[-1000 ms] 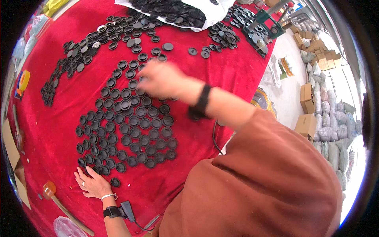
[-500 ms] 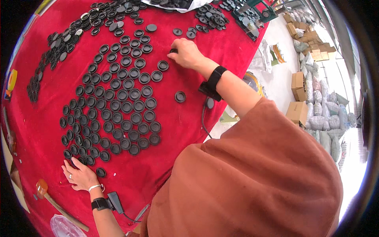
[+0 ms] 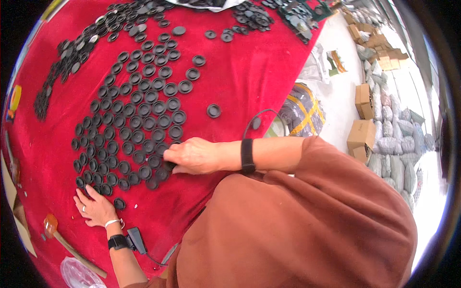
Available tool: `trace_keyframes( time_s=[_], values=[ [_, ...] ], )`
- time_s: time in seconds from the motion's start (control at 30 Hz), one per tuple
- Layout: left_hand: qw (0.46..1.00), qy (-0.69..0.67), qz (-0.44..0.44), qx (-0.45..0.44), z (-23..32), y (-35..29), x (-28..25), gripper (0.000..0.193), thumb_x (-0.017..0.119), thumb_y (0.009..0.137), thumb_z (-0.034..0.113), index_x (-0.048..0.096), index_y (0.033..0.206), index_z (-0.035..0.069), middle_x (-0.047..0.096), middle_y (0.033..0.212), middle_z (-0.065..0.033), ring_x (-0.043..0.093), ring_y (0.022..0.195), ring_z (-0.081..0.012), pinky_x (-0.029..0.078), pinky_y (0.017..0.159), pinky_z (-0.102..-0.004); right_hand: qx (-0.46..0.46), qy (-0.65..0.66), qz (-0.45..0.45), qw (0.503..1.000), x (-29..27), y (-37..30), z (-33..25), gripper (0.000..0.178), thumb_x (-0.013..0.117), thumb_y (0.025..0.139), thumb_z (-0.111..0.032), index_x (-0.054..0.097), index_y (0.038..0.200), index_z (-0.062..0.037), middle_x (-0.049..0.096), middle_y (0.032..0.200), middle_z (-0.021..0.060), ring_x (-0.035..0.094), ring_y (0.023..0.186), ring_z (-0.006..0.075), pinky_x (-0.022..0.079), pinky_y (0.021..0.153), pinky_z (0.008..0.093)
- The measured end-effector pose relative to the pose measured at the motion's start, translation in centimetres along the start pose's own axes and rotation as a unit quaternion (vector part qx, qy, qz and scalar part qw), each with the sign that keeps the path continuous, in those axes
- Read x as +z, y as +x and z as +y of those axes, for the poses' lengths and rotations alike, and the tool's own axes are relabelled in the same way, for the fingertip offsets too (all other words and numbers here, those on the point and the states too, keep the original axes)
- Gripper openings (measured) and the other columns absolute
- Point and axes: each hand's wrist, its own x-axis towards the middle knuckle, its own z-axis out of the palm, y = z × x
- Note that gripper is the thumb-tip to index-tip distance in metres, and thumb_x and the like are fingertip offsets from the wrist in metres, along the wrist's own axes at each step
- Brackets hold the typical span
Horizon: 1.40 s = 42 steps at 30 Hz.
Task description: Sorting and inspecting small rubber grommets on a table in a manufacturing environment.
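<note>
Black round caps (image 3: 144,110) lie in staggered rows across the red cloth (image 3: 249,72), most with their rimmed, hollow side up. My right hand (image 3: 194,156) is at the lower right edge of these rows, fingers bent round a dark cap between thumb and forefinger. It partly hides the caps under it. My left hand (image 3: 97,207) rests on the cloth at the near left end, fingers spread, their tips by the nearest caps. A single cap (image 3: 119,203) sits just right of it. Another lone cap (image 3: 213,111) lies to the right of the rows.
Heaped caps (image 3: 72,57) curve along the far left, with another pile (image 3: 253,18) at the back. A mallet with an orange head (image 3: 51,224) and a clear plastic bag (image 3: 79,274) lie near left. Beyond the table's right edge are a strapped bundle (image 3: 305,110) and cardboard boxes (image 3: 361,134).
My right hand has come down from the upper right to the rows' lower right edge, leaving a cap where its fingers were. My left hand stays put by the near caps.
</note>
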Motion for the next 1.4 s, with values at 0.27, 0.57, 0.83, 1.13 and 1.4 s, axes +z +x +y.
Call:
trace_keyframes(
  time_s=[0.27, 0.57, 0.83, 1.13, 1.4],
  values=[
    [1.000, -0.010, -0.002, 0.004, -0.2, 0.0, -0.2, 0.059, 0.031, 0.093, 0.057, 0.039, 0.139, 0.021, 0.032, 0.147, -0.0071, 0.030, 0.134, -0.0271, 0.020, 0.099, -0.0668, 0.274, -0.003, 0.254, 0.928, -3.3, -5.9, 4.7, 0.042, 0.069, 0.075, -0.019, 0.050, 0.108, -0.0001, 0.052, 0.098, 0.0217, 0.056, 0.092, 0.0401, 0.048, 0.080, 0.0460],
    [1.000, -0.010, -0.023, -0.008, 0.5, -0.8, -1.5, 0.057, 0.032, 0.094, 0.054, 0.039, 0.139, 0.020, 0.030, 0.147, -0.0067, 0.027, 0.136, -0.0244, 0.021, 0.099, -0.0663, 0.036, -0.132, 0.311, 0.941, -9.5, 5.3, 6.1, 0.032, 0.060, 0.083, -0.023, 0.055, 0.106, -0.0010, 0.055, 0.107, 0.0194, 0.058, 0.094, 0.0369, 0.048, 0.080, 0.0454],
    [0.999, 0.004, -0.025, -0.038, 0.7, -0.6, -1.6, 0.053, 0.033, 0.095, 0.052, 0.042, 0.136, 0.020, 0.033, 0.146, -0.0041, 0.030, 0.135, -0.0229, 0.022, 0.101, -0.0622, 0.186, -0.201, 0.370, 0.888, -15.0, 21.7, 12.4, 0.031, 0.062, 0.083, -0.030, 0.065, 0.095, -0.0020, 0.056, 0.107, 0.0169, 0.053, 0.104, 0.0305, 0.048, 0.083, 0.0404],
    [0.999, 0.020, -0.019, -0.031, 0.5, -0.5, -1.4, 0.052, 0.034, 0.095, 0.051, 0.041, 0.136, 0.020, 0.033, 0.146, -0.0031, 0.031, 0.134, -0.0231, 0.025, 0.102, -0.0598, 0.030, -0.210, 0.255, 0.944, -13.1, 22.0, 13.7, 0.022, 0.060, 0.078, -0.016, 0.060, 0.095, -0.0029, 0.058, 0.097, 0.0142, 0.059, 0.095, 0.0303, 0.051, 0.079, 0.0408],
    [0.999, 0.018, -0.022, -0.029, 0.6, -0.5, -1.3, 0.053, 0.032, 0.095, 0.052, 0.040, 0.137, 0.020, 0.032, 0.146, -0.0030, 0.030, 0.134, -0.0228, 0.021, 0.103, -0.0589, 0.024, -0.287, 0.249, 0.925, -14.2, 19.9, 15.5, 0.040, 0.050, 0.089, -0.035, 0.054, 0.116, -0.0056, 0.051, 0.119, 0.0153, 0.047, 0.114, 0.0307, 0.042, 0.088, 0.0475]
  ],
)
